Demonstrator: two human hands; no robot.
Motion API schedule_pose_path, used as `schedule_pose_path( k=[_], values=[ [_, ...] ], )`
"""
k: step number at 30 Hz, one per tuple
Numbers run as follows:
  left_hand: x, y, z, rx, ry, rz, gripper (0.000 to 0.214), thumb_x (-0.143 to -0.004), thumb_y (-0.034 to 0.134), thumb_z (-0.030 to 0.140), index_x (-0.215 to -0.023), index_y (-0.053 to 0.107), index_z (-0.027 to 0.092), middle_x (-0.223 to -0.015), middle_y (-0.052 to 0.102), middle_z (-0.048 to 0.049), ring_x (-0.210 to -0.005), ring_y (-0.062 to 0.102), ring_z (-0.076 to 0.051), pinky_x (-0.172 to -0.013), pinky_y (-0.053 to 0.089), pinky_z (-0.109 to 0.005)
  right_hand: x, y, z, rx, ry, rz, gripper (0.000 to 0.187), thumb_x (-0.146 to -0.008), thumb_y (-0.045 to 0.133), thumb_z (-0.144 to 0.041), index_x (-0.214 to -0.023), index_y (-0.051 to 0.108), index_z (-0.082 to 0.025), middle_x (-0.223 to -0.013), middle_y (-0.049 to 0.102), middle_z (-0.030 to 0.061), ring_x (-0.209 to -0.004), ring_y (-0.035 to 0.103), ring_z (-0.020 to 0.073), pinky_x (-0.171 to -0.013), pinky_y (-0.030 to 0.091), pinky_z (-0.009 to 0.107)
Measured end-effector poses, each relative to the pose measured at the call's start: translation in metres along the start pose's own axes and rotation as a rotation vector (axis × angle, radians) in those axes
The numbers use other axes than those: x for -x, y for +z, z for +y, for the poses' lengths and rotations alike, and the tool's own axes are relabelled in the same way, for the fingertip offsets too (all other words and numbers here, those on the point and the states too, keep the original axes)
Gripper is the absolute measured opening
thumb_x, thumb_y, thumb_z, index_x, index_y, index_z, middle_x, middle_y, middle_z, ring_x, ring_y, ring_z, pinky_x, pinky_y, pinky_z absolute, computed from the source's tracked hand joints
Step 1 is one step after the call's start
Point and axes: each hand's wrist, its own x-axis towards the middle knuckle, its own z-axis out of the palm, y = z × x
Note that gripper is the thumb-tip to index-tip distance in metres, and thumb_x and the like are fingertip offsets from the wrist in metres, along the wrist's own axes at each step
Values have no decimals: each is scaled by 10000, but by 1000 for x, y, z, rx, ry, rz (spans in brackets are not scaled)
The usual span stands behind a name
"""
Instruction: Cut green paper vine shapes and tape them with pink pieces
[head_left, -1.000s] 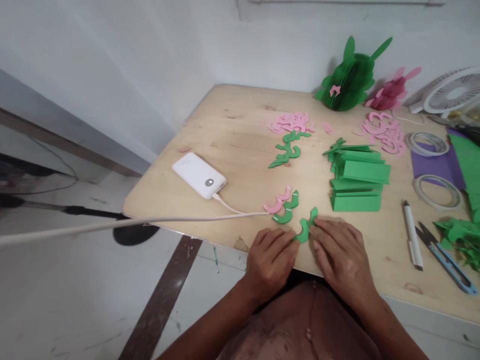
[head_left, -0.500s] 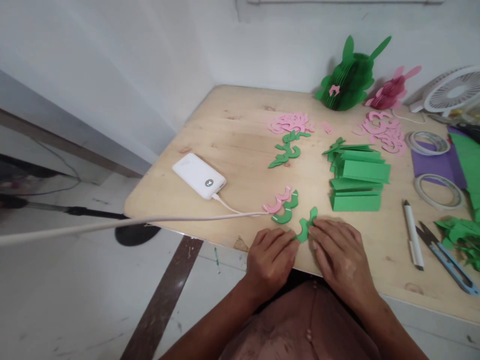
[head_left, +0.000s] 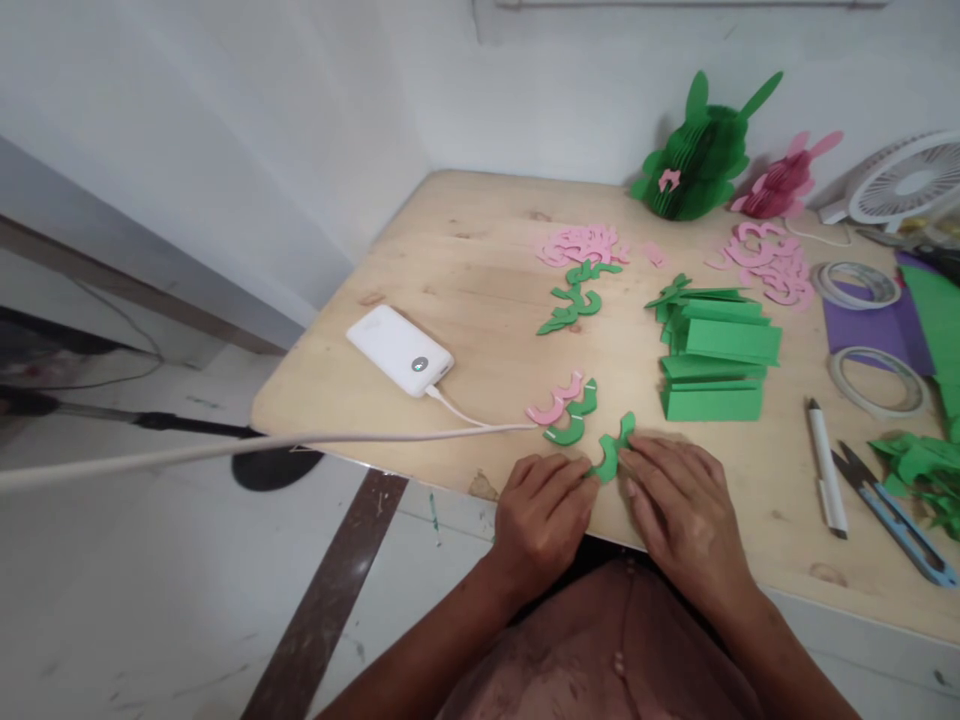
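Observation:
A wavy green paper cutout (head_left: 609, 458) lies at the table's front edge between my hands. The fingers of my left hand (head_left: 546, 505), curled and close together, press on its lower left end. From the other side my right hand (head_left: 679, 490) holds its right edge, fingers bent over the tabletop. Just beyond lie a wavy pink paper strip (head_left: 553, 408) and a matching green paper strip (head_left: 574, 425), each with small white marks. My fingers partly cover the cutout's ends.
A white power bank (head_left: 397, 345) with a cable (head_left: 300, 440) sits left. Behind are pink cutouts (head_left: 581, 245), green cutouts (head_left: 577, 300) and folded green paper (head_left: 712, 400). To the right lie a pen (head_left: 826, 475), snips (head_left: 900, 525) and tape rolls (head_left: 877, 383). Paper rabbits (head_left: 697, 150) stand at the wall.
Almost nothing differs. Both hands stay on the green cutout in the same place, and the view has shifted very slightly.

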Motion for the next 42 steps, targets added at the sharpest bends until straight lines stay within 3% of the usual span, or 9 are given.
schedule_pose_path(
  k=[42],
  values=[
    [1,1,0,-3,-13,-5,175,-852,542,97,-976,650,158,-1028,717,-77,-940,624,-215,-790,466,-368,2,1,1,5,-1,3,249,-869,570,-129,-1107,644,-141,-1136,678,122,-1089,589,253,-956,406,448]
  ],
)
